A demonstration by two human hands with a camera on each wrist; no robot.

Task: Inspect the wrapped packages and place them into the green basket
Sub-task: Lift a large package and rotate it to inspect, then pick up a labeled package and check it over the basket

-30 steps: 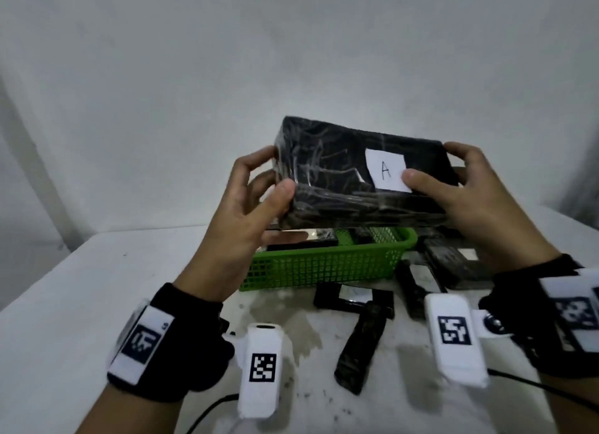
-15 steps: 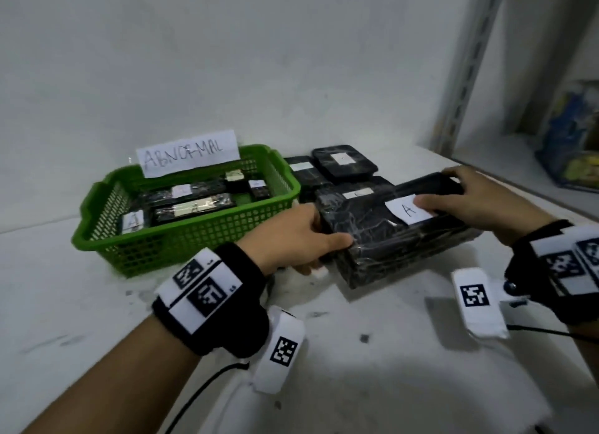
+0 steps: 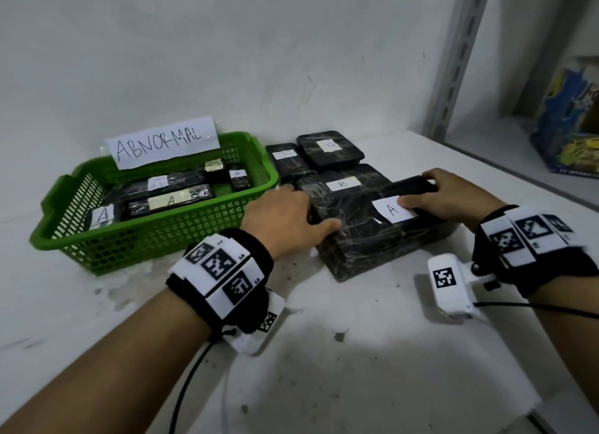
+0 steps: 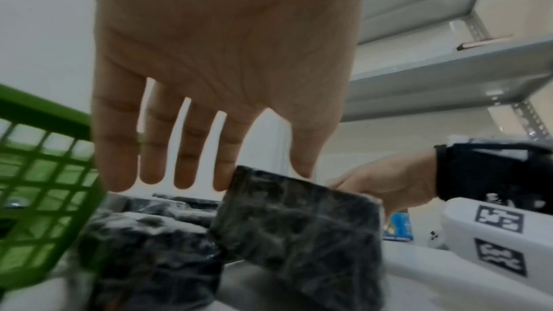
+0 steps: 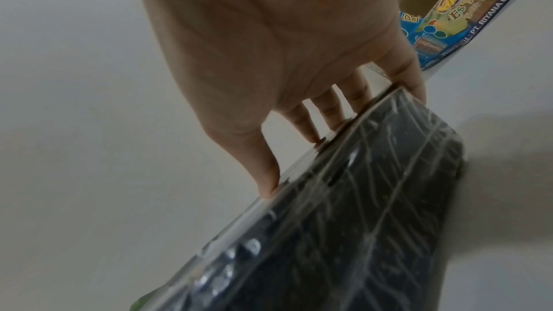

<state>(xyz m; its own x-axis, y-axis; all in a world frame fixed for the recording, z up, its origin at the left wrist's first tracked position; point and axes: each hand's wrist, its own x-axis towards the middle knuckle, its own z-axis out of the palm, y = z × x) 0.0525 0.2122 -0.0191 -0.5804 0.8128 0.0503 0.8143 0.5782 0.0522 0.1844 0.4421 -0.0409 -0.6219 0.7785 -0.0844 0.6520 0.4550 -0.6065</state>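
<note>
A large black plastic-wrapped package with a white "A" label (image 3: 366, 235) lies on the white table, just right of the green basket (image 3: 162, 239). Its far side leans against a package labelled "B" (image 3: 343, 183). My left hand (image 3: 311, 216) holds its left end, thumb on top and fingers straight down the end (image 4: 191, 174). My right hand (image 3: 418, 193) grips the right end, thumb on the label and fingers over the far edge. The right wrist view shows those fingers (image 5: 323, 131) on the package's edge (image 5: 359, 209). The basket holds several black packages labelled "A".
A paper sign reading "ABNORMAL" (image 3: 162, 145) stands on the basket's back rim. Two more black packages (image 3: 288, 161) (image 3: 329, 148) lie behind the "B" one. A grey shelf upright (image 3: 453, 60) and a colourful box (image 3: 570, 122) are at the right. Bare tabletop (image 3: 324, 352) lies in front.
The "A" package, held up in front of me a second ago, has come down onto the table beside the basket. Both hands stay on its ends.
</note>
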